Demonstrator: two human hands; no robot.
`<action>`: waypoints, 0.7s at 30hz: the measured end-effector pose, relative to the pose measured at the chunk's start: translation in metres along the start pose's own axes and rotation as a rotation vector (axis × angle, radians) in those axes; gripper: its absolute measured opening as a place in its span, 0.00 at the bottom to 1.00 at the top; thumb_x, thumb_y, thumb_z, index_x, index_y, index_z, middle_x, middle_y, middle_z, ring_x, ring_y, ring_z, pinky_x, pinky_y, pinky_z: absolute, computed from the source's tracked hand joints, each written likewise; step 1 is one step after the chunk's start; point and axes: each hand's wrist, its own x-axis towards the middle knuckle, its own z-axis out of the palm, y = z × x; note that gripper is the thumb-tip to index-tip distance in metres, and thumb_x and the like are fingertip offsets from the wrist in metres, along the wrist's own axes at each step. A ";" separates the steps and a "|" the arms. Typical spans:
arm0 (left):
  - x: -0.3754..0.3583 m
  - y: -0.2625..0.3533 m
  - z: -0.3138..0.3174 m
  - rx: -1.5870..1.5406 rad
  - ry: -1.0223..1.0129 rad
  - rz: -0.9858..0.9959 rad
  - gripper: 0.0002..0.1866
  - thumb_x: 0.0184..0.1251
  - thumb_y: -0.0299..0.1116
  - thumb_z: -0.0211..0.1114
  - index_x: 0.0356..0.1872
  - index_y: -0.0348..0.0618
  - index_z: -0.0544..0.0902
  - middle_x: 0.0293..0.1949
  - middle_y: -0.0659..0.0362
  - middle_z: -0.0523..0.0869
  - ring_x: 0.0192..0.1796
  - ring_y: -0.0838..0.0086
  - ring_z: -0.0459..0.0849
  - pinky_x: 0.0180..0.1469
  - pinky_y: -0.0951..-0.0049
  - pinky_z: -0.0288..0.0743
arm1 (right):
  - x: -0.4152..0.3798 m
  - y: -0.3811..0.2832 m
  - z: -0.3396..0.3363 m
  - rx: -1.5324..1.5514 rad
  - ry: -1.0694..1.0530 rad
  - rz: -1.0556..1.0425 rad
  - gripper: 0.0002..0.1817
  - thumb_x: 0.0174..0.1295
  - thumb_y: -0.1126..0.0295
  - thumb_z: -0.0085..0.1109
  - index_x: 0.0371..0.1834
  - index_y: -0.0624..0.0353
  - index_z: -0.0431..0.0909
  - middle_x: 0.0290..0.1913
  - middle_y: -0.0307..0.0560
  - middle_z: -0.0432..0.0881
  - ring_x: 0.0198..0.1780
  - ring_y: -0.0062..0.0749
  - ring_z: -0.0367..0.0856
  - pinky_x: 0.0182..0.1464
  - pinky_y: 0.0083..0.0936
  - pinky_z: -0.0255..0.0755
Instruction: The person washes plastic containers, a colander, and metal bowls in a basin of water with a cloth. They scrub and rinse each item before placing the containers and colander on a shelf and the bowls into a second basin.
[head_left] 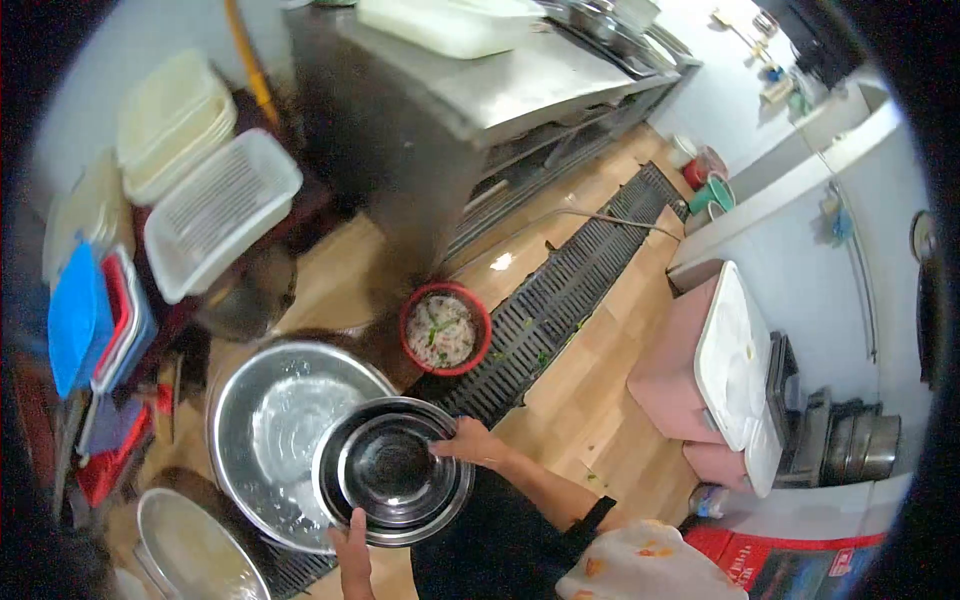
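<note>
Both of my hands grip a small shiny steel bowl [392, 472] by its rim. My right hand [468, 441] has the rim's right side and my left hand [350, 556] its near edge. The bowl looks empty and is held above the near right part of a large steel basin [262, 420] holding a little water. The basin rests on the floor. Just beyond the two stands a red bowl [445, 328] full of pale food scraps with green bits.
A black floor drain grate [575, 285] runs diagonally across the wooden floor. A steel work table [470, 95] stands ahead. White plastic baskets [215, 210] and coloured crates are stacked at left. A pink bin with a white lid [715, 365] is at right; another steel pan [190, 550] lies bottom left.
</note>
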 end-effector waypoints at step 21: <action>-0.009 0.261 0.443 0.744 -0.875 1.568 0.42 0.38 0.41 0.75 0.61 0.52 0.68 0.61 0.47 0.65 0.58 0.54 0.68 0.60 0.57 0.61 | -0.101 0.154 -0.317 1.154 0.881 -0.101 0.27 0.52 0.65 0.61 0.58 0.49 0.68 0.42 0.42 0.81 0.41 0.31 0.79 0.43 0.27 0.74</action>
